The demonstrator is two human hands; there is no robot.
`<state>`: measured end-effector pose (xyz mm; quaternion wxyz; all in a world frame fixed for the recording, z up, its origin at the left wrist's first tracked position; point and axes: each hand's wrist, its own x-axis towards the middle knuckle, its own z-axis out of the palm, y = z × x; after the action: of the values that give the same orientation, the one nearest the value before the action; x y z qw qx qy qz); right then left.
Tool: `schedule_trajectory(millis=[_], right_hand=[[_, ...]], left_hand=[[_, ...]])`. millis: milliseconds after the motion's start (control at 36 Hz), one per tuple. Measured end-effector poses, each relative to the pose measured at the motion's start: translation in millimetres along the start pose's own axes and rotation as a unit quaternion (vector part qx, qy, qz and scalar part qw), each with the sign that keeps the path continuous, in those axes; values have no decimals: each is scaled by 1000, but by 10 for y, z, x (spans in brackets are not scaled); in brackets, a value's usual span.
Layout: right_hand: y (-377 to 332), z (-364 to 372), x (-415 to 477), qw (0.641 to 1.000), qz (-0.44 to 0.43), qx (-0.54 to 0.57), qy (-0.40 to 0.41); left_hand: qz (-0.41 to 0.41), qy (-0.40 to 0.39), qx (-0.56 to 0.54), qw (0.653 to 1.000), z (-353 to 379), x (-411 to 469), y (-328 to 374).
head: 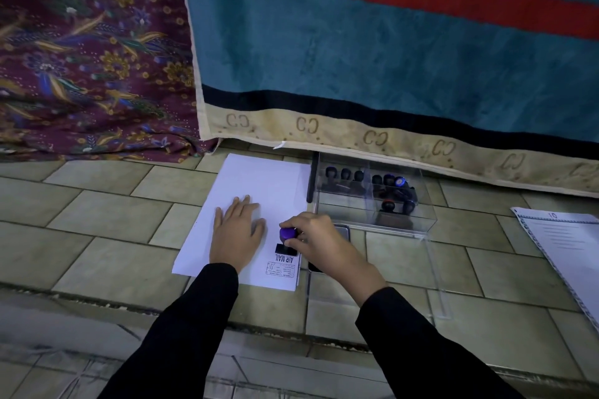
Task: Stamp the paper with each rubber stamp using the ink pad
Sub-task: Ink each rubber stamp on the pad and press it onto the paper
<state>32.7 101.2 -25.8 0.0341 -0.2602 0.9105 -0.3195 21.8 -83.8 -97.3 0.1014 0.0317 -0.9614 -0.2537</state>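
Stamp (286, 238) sits pinched in my right hand (319, 241), base on the paper (249, 181) just beyond the "AIR MAIL" print (284, 259); my left hand (238, 230) lies flat, fingers spread, empty.

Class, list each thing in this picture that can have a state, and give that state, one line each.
Paper: flat on the tiles, two prints near its right edge.
Left hand: flat, pressing the paper.
Right hand: gripping the stamp.
Stamp: purple-topped, upright, pressed on the paper.
Clear box: holding more stamps.
Ink pad: mostly hidden by the right hand.
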Motion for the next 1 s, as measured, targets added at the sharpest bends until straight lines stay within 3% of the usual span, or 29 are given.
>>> schedule_trajectory(millis=[778, 917, 1000], right_hand=[[-7, 65, -21, 999, -13, -42, -11], [30, 15, -39, 999, 20, 19, 25], [97, -208, -75, 983, 67, 128, 111]], left_hand=[[0, 5, 14, 1000, 52, 23, -24], [1, 14, 5, 1000, 57, 20, -32], [4, 16, 4, 1000, 57, 16, -39]])
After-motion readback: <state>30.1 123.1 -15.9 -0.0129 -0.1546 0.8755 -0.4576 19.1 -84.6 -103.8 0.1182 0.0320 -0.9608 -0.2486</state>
